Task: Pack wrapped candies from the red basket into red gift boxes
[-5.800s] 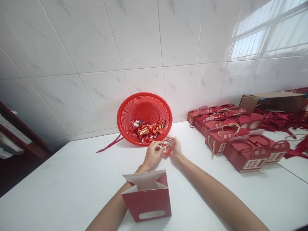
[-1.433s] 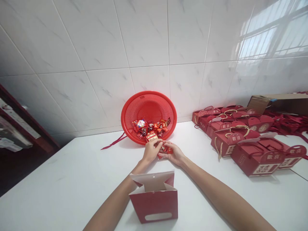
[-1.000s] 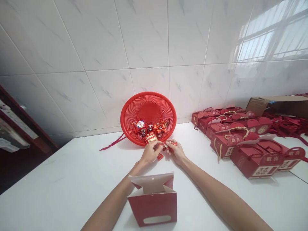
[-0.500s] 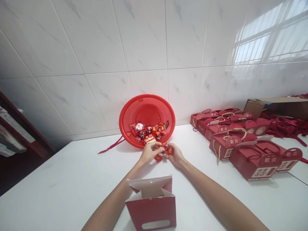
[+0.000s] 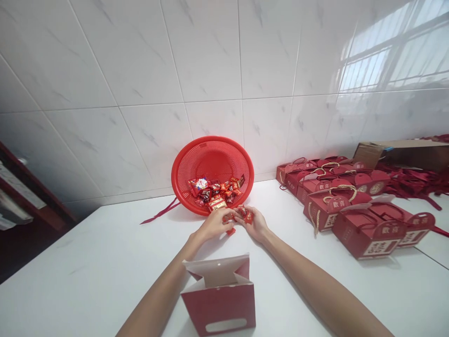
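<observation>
My right hand (image 5: 258,225) is closed around red-wrapped candies (image 5: 249,217), with one wrapper showing at its fingers. Close beside it, the bent fingers of my left hand (image 5: 214,224) grip a red-wrapped candy, partly hidden behind them. A loose red candy (image 5: 230,231) lies on the table just below both hands. Behind them a red plastic basket (image 5: 177,168) leans tilted against the wall, with several wrapped sweets (image 5: 215,192) gathered in its lower part. Between my forearms stands an open-topped dark red gift box (image 5: 219,306), its inside pale and a slot cut in its front.
To the right, several closed red gift boxes (image 5: 365,231) with cord handles stand in rows. Beyond them are a cardboard box (image 5: 368,154) and a heap of dark red ribbons (image 5: 410,182). One ribbon (image 5: 159,214) lies left of the basket. A dark red shelf (image 5: 42,210) borders the far left.
My left hand has turned, its back now covering more of the candies, and its fingers have come nearer my right fingers. The open gift box stays put; the view shifts slightly.
</observation>
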The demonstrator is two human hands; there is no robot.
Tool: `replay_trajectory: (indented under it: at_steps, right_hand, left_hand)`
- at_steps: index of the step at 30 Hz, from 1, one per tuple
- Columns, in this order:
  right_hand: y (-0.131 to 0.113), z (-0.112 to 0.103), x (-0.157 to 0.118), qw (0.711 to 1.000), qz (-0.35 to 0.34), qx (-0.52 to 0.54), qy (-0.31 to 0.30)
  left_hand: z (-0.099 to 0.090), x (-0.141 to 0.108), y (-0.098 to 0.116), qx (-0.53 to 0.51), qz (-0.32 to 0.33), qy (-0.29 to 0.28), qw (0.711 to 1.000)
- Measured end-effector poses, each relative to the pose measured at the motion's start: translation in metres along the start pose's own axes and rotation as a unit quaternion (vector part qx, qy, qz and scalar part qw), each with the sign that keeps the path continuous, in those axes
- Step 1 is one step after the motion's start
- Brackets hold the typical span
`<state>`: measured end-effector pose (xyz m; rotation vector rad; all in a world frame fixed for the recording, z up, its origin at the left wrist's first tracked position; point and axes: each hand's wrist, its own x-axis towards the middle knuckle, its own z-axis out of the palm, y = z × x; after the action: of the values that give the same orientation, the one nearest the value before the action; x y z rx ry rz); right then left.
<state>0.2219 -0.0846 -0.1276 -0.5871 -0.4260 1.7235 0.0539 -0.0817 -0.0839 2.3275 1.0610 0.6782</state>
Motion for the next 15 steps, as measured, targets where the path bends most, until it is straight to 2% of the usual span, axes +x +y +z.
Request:
replay_trajectory:
  at_steps: [5,8,13,15]
  right_hand:
    - [-0.0039,-0.0010,0.0010,0.999,-0.030,0.014,0.018]
    - [-0.0067,-0.0017,0.0007,0.999,-0.037,0.013,0.022]
    - [-0.0063,-0.0009,-0.0012,0.999,-0.039,-0.001,0.020]
    - [-0.0054,-0.0004,-0.0016,0.999,-0.044,-0.007,0.018]
  left_hand:
    - [-0.0032,-0.0035,-0.0002,0.056,-0.017,-0.064,0.996]
    - [-0.0057,-0.0048,0.0003,0.055,-0.027,-0.104,0.993]
    - [-0.0069,-0.0065,0.0024,0.049,-0.042,-0.106,0.992]
    - [-0.0080,-0.0058,0.0026,0.050,-0.034,-0.125,0.990]
